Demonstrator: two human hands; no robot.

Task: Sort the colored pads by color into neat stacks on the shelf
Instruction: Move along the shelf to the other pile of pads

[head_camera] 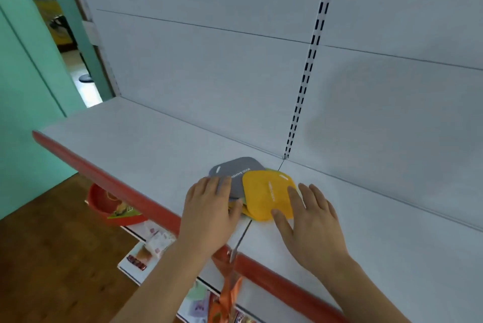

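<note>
A grey pad (236, 175) with rounded corners and white lettering lies flat on the white shelf (130, 145). A yellow pad (269, 194) overlaps its right edge, with more yellow edges showing underneath.

both hands (209, 207) flat on overlapping pads (269, 194) (grey, yellow).

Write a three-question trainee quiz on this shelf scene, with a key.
1. True or false: the yellow pad overlaps the grey pad.
2. Which hand rests on the grey pad? A) left B) right
3. Fill in: the shelf has a ___ front edge.

Key: 1 true. 2 A: the left hand lies on it; the right hand touches the yellow pad. 3 red.
</note>
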